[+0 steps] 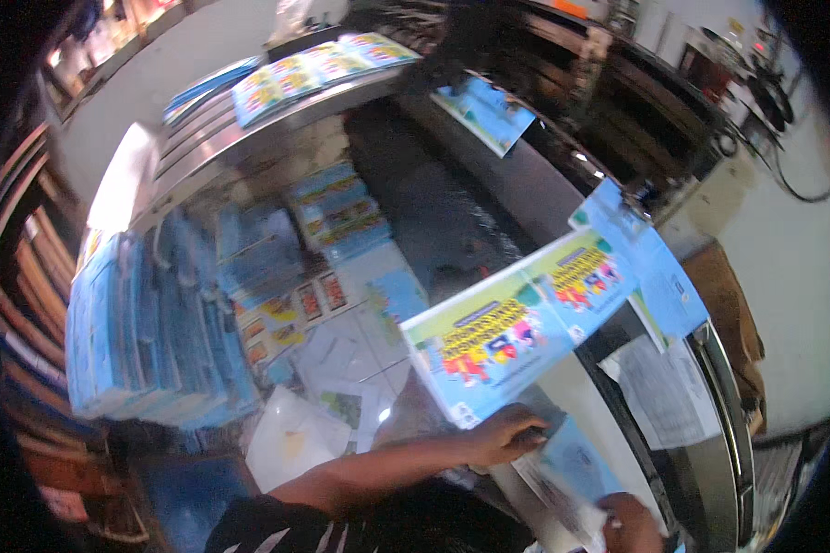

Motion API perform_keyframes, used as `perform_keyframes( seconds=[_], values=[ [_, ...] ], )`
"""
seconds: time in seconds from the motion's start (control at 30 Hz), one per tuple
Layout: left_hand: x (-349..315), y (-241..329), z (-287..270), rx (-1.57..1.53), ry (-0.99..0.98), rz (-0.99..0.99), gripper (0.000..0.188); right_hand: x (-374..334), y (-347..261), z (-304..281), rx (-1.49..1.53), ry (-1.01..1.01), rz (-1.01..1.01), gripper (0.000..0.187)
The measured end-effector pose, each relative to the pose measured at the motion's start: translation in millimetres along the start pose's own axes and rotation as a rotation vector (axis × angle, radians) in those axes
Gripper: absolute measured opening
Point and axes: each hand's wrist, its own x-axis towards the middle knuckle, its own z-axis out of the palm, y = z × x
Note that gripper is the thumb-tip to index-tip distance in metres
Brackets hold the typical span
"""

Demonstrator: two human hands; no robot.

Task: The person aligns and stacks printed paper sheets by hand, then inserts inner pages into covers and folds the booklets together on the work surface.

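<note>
A thick white block of pages lies at the lower right, slanting between my two hands. My left hand is closed at its upper end, fingers curled; the exact hold is partly hidden. Around its lower end, my right hand is closed, partly blurred. Just beyond my left hand lies a wide printed cover sheet, light blue with yellow lettering and colourful cartoon figures. Under and beside the page block, a plain light blue sheet shows on the machine's bed.
Stacks of blue-covered booklets stand at the left. More covers rest on a slatted rack at the back. Further blue covers hang along the dark machine. A white paper lies near its right rail; loose sheets lie below.
</note>
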Motion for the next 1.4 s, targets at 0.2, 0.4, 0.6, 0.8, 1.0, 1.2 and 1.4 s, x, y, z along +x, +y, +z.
perform_keyframes(
  seconds=[0.2,0.4,0.6,0.8,1.0,1.2,1.4],
  values=[
    [4,0,6,-0.066,-0.059,-0.037,0.033,44,54,-133,-0.442,0.474,-0.006,0.041],
    [1,0,0,-0.014,-0.091,-0.13,0.03,112,4,-235,-0.699,1.197,-0.507,0.036],
    [-1,-7,1,-0.003,-0.093,-0.105,0.032,190,1,-170,-0.742,0.99,-0.541,0.04],
    [5,1,6,-0.043,-0.01,-0.046,0.031,164,37,-96,-0.729,0.85,-0.517,0.028],
    [-4,0,-5,-0.035,0.021,-0.024,0.029,74,21,-19,-0.485,0.331,-0.335,0.033],
    [6,3,0,-0.051,-0.078,-0.08,0.031,9,48,71,-0.7,0.22,-0.231,0.088],
    [-8,-1,4,-0.084,0.005,-0.064,0.031,-5,-26,15,0.079,-0.08,0.004,0.046]
  ],
)
